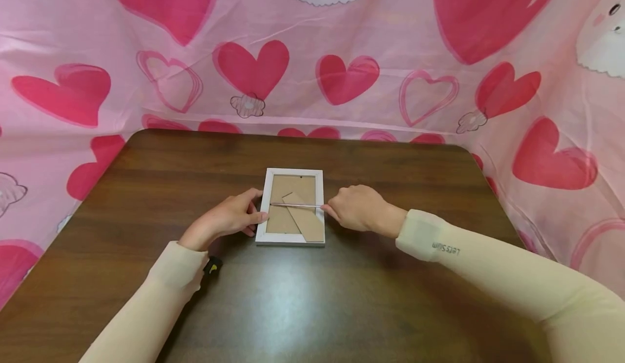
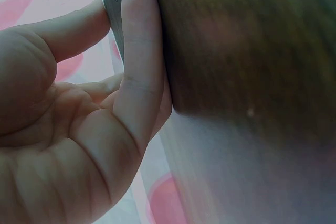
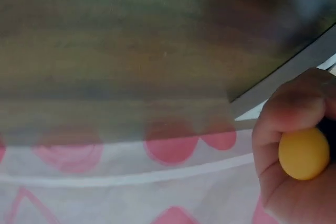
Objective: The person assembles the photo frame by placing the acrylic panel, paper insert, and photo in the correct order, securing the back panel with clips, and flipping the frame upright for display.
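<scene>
A white picture frame (image 1: 319, 184) lies face down on the table, its brown backing board (image 1: 293, 183) and slanted easel stand (image 1: 306, 223) showing. At its left side my left hand (image 1: 229, 215) grips the edge, thumb on the border. The left wrist view has a finger (image 2: 142, 40) lying along the frame's side. My right hand (image 1: 360, 208), curled at the right side, holds a screwdriver (image 1: 295, 205) by its handle. The metal shaft runs level across the stand, its tip at the backing's left inner edge. The yellow handle end (image 3: 303, 154) pokes out of the fist.
The dark wooden table (image 1: 415, 173) carries the frame near its middle. A pink cloth with hearts (image 1: 298, 26) hangs behind and along both sides. A small black device (image 1: 212, 266) sits at the left cuff.
</scene>
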Motion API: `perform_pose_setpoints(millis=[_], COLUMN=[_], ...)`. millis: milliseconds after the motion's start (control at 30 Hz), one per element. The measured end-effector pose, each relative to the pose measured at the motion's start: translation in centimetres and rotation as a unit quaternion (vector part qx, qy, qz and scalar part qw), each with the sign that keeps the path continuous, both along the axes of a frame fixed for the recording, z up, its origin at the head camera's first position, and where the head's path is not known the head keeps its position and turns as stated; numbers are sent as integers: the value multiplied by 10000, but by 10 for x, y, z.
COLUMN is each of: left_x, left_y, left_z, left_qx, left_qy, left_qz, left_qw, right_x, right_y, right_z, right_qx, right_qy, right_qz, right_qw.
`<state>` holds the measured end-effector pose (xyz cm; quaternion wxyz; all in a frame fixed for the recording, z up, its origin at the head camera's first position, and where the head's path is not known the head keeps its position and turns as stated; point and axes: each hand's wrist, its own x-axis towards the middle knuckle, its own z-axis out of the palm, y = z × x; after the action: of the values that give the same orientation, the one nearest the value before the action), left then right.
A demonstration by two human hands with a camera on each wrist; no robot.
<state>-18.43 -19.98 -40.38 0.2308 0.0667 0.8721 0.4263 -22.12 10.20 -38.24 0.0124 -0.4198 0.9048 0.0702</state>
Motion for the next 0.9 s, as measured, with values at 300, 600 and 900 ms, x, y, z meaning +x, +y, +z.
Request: perform_pose_setpoints(millis=[300,600,900], left_x=[1,1,1], left_y=[1,1,0], left_z=[0,-2,-2], left_qx=[16,58,72], left_qy=[2,45,4], left_qz=[-16,-16,3], left_qw=[10000,10000,10000], right_x=[2,16,30], right_y=[14,37,22], right_z=[9,52,86], right_qx=[-597,-646,-423], right_qy=[691,458,1112], right_qz=[67,326,1249], right_qw=[9958,9963,9850])
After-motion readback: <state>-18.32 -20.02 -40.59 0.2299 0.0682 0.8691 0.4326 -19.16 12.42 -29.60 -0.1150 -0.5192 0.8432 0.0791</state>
